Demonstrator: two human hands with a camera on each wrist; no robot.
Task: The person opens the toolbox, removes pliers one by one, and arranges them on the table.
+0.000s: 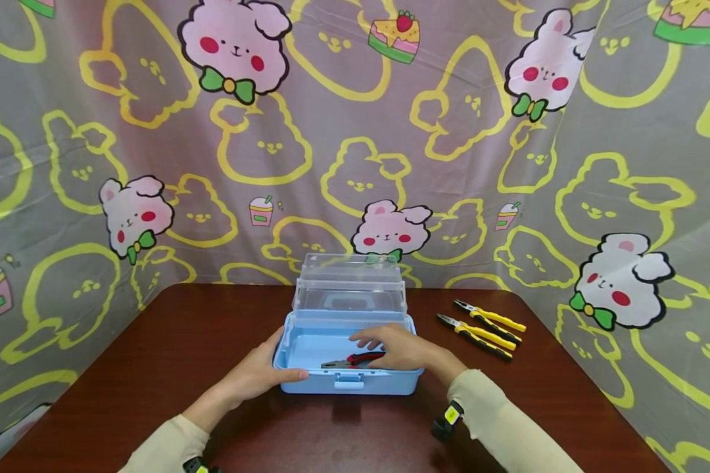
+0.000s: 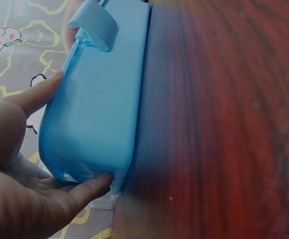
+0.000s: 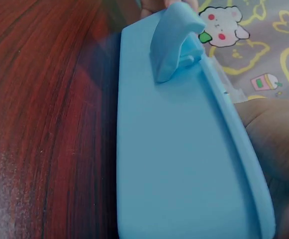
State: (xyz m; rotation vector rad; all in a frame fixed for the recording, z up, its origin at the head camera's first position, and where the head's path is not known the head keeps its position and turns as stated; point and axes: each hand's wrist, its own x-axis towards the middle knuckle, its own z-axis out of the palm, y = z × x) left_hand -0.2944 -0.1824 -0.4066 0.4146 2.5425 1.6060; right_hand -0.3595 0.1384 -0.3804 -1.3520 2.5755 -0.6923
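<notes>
A light blue toolbox (image 1: 349, 384) with its clear lid (image 1: 350, 292) raised stands on the table. My left hand (image 1: 260, 368) holds its left front corner, the thumb on the front rim and the fingers along the side; the left wrist view shows one finger (image 2: 92, 189) against the end wall. Inside the box, pliers (image 1: 355, 360) with red and black handles lie near the front wall, jaws to the left. My right hand (image 1: 399, 348) reaches over the right side of the box, fingers loosely bent above the pliers; the handle ends are hidden beneath it.
Two pairs of pliers with yellow and black handles, one farther back (image 1: 491, 320) and one nearer (image 1: 476, 336), lie to the right of the box. The box's latch (image 1: 349, 381) sticks out in front. A patterned curtain (image 1: 355, 164) hangs behind the brown table (image 1: 213, 328).
</notes>
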